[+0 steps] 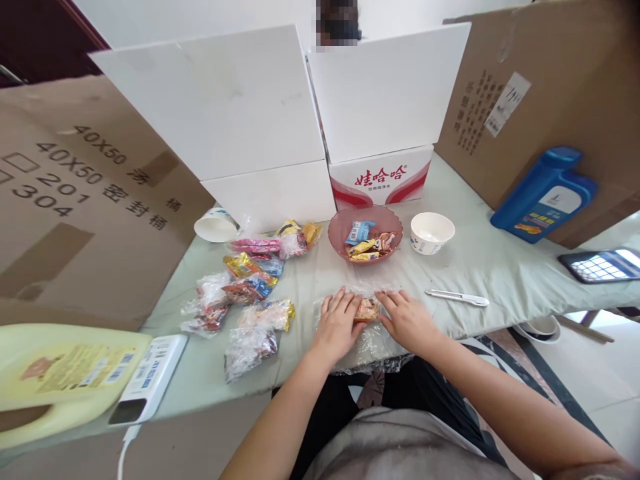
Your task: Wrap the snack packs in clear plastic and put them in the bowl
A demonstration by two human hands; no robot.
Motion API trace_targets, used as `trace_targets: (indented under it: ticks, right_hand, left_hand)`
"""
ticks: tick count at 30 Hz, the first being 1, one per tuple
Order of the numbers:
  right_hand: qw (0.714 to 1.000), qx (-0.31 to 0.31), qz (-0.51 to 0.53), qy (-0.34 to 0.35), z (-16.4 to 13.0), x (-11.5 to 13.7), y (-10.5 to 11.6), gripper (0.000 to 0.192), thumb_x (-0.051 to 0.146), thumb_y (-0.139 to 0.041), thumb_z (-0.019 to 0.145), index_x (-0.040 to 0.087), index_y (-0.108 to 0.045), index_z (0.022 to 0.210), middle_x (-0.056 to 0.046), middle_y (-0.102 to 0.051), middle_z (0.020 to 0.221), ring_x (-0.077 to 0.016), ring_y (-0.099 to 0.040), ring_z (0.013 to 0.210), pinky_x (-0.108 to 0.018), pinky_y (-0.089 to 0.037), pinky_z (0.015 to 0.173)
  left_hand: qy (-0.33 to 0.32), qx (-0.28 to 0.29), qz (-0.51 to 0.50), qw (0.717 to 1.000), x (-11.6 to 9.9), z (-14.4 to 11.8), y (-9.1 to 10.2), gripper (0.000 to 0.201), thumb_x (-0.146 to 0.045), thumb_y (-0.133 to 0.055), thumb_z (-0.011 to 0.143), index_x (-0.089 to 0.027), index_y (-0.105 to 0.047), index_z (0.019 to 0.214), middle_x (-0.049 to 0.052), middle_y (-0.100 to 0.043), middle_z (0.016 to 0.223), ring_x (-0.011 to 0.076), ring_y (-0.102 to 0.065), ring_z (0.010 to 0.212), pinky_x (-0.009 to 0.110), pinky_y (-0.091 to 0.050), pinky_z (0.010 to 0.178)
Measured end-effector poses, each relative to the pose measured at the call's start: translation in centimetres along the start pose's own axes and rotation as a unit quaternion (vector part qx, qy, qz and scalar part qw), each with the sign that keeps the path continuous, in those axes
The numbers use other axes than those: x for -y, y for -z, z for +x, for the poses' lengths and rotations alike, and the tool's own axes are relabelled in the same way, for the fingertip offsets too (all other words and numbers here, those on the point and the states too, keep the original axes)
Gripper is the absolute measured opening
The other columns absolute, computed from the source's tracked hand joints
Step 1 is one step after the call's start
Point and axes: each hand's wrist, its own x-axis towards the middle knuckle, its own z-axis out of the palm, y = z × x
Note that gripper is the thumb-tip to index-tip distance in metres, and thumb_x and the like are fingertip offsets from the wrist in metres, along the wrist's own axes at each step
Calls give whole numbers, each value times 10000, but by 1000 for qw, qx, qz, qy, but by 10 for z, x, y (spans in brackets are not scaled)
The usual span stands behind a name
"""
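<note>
My left hand [339, 325] and my right hand [407, 319] lie flat on a clear plastic bag [373, 347] at the table's front edge. Between them, under the fingertips of both, sits a small wrapped snack [367, 309] inside the bag. Both hands press the plastic around it with fingers spread. A pink bowl [365, 229] holding several wrapped candies stands just beyond the hands. To the left lie several bagged snack packets [245, 287].
A white paper bowl [431, 233] sits right of the pink bowl, a utility knife [457, 297] near my right hand. A tipped paper cup [216, 225], yellow jug [60, 373], white device [150, 377], blue bottle [545, 193], phone [603, 265] and cardboard boxes ring the table.
</note>
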Motion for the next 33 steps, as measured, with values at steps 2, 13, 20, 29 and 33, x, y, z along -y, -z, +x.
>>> trace_targets:
  ticks: [2, 13, 20, 29, 33]
  right_hand:
    - [999, -16, 25, 38, 6, -3, -9, 438, 325, -479, 947, 117, -511, 1332, -150, -582, 1286, -277, -518, 1184, -431, -398, 1024]
    - [998, 30, -17, 45, 1, -24, -46, 853, 749, -359, 850, 164, -368, 1471, -158, -338, 1520, -373, -237, 1404, -561, -156, 1119]
    - [999, 33, -9, 37, 2, -22, -44, 777, 687, -387, 880, 193, -357, 1478, -126, -352, 1519, -354, -251, 1404, -533, -145, 1129]
    - [999, 23, -10, 28, 0, -22, -46, 779, 653, -444, 861, 161, -387, 1462, -155, -311, 1533, -382, -160, 1429, -544, -114, 1132]
    - [999, 31, -22, -15, 2, -19, -47, 846, 703, -488, 804, 199, -371, 1473, -173, -188, 1572, -438, -52, 1433, -599, -79, 1109]
  left_hand:
    - [1, 17, -6, 1000, 3, 2, 1, 468, -213, -627, 827, -205, -535, 1285, 106, -592, 1302, 318, -392, 1348, 565, -274, 1102]
    - [113, -25, -239, 964, 51, 12, 55, 386, -337, -684, 753, -197, -594, 1101, 50, -678, 1037, 203, -647, 932, 333, -515, 838]
    - [111, -216, -32, 970, 34, 130, 74, 409, -374, -672, 800, -166, -560, 1135, 105, -628, 1102, 254, -576, 1044, 377, -456, 923]
    - [-97, -43, -14, 994, -23, 68, 21, 211, -267, -461, 937, -191, -640, 1019, 83, -645, 1017, 210, -593, 983, 350, -484, 889]
    - [-9, 25, 59, 998, -8, 27, -6, 353, -329, -565, 886, -206, -591, 1216, 132, -593, 1263, 300, -535, 1169, 478, -454, 953]
